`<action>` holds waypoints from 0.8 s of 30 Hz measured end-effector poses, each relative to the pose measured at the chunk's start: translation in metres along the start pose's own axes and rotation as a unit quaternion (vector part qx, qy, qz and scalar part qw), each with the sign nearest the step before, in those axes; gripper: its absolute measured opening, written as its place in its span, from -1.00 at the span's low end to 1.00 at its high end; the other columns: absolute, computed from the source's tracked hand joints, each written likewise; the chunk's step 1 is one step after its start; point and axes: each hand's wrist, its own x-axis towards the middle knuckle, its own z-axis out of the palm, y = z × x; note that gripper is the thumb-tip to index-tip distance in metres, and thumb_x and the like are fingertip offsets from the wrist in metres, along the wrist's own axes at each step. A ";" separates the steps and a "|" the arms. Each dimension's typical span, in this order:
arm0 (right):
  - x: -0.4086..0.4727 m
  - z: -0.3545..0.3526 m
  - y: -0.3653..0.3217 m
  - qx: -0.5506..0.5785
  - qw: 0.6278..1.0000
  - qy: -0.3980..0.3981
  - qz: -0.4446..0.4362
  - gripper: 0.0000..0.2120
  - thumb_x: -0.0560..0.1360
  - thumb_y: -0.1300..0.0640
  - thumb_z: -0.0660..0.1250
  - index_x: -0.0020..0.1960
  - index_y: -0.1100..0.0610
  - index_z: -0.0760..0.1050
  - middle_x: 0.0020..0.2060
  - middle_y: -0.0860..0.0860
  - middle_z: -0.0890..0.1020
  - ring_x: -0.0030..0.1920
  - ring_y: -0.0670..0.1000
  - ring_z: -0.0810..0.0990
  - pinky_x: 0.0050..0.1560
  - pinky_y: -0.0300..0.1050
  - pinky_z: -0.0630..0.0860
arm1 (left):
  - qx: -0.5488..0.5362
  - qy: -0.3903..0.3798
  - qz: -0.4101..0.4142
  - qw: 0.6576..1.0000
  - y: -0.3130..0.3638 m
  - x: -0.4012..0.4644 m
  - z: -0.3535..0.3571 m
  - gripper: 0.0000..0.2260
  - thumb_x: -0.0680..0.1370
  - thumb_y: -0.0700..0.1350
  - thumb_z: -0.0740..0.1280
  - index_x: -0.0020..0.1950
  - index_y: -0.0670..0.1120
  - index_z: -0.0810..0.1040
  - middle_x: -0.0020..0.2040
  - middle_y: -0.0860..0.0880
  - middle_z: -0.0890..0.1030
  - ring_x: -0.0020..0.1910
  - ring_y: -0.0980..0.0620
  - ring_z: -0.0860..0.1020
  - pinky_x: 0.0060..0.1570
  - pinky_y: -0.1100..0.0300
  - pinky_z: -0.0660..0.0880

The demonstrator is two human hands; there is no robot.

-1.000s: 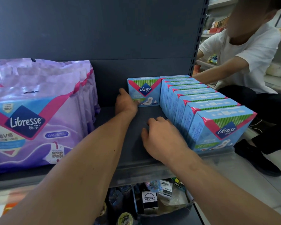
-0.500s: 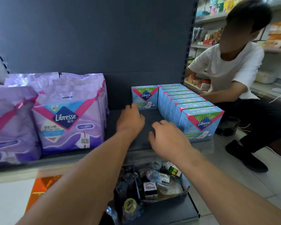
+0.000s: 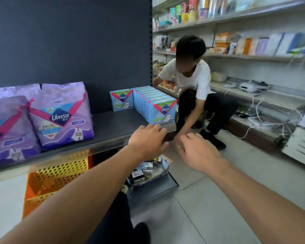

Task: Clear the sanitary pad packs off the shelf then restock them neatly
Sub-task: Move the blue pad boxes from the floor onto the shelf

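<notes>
The shelf (image 3: 111, 125) carried two kinds of sanitary pad packs. On its right end, a row of blue boxes (image 3: 154, 103) stood upright, one behind another, faces toward the aisle, with the front box at the shelf's front edge. A single blue box (image 3: 121, 100) stood at the back, touching the left side of the row. On the left part of the shelf, the purple bags (image 3: 60, 117) stood upright in rows, well apart from the boxes, with bare shelf between them.

Both hands held nothing. The left hand (image 3: 148, 141) hovered over the front edge of the shelf, fingers loosely spread, just in front of the front blue box. The right hand (image 3: 195, 152) hung off the end of the shelf over the floor, fingers relaxed and slightly apart.

Handling, as judged: the blue boxes appeared to be light, stiff cardboard with flat faces. Several could probably be lifted as a block by pressing flat palms against the front and rear boxes; too little pressure could let the middle ones drop. The purple bags appeared soft, slick and bulky; these would be better gripped at the gathered top seam or pinched across both sides, since a soft film bag would sag and could slide from an open palm.
</notes>
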 end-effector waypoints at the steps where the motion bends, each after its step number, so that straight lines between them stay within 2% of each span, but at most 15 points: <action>1: -0.014 -0.002 0.011 -0.009 1.000 -0.005 0.017 -0.69 0.60 -0.06 0.11 0.24 0.06 0.41 0.17 0.05 0.50 0.20 0.13 0.44 0.05 0.03 0.50 | -0.015 0.000 0.018 1.000 0.017 0.003 0.001 -0.60 0.59 0.18 0.10 0.31 -0.03 0.38 0.24 -0.06 0.48 0.23 -0.10 0.44 0.17 -0.03 0.41; 6: -0.083 -0.008 0.069 -0.023 0.991 -0.048 0.126 -0.59 0.60 -0.08 0.10 0.38 0.08 0.33 0.30 0.06 0.45 0.29 0.14 0.41 0.18 0.07 0.47 | -0.059 -0.024 0.108 0.992 0.110 0.029 0.012 -0.60 0.57 0.15 0.12 0.33 -0.01 0.35 0.29 -0.05 0.44 0.29 -0.12 0.41 0.20 -0.06 0.39; 10: -0.146 -0.002 0.119 -0.022 0.966 -0.095 0.238 -0.56 0.61 -0.06 0.06 0.45 0.05 0.26 0.36 0.06 0.40 0.32 0.13 0.38 0.22 0.10 0.44 | -0.102 -0.067 0.173 0.977 0.185 0.047 0.029 -0.55 0.60 0.17 0.11 0.42 -0.02 0.32 0.38 -0.05 0.39 0.37 -0.10 0.34 0.28 -0.06 0.32; 18: -0.274 0.069 0.227 0.049 0.865 -0.154 0.474 -0.55 0.59 -0.03 0.12 0.44 0.10 0.28 0.36 0.10 0.41 0.35 0.19 0.39 0.26 0.04 0.40 | -0.170 -0.165 0.261 0.936 0.341 0.089 0.103 -0.54 0.61 0.17 0.11 0.44 -0.02 0.29 0.38 -0.05 0.40 0.35 -0.10 0.35 0.22 -0.04 0.37; 24: -0.337 0.163 0.287 0.112 0.795 -0.219 0.555 -0.51 0.59 -0.06 0.18 0.45 0.12 0.24 0.29 0.15 0.42 0.26 0.18 0.45 0.17 0.00 0.46 | -0.175 -0.275 0.251 0.912 0.437 0.114 0.202 -0.56 0.62 0.14 0.14 0.43 -0.04 0.27 0.32 -0.09 0.41 0.31 -0.12 0.39 0.15 -0.02 0.39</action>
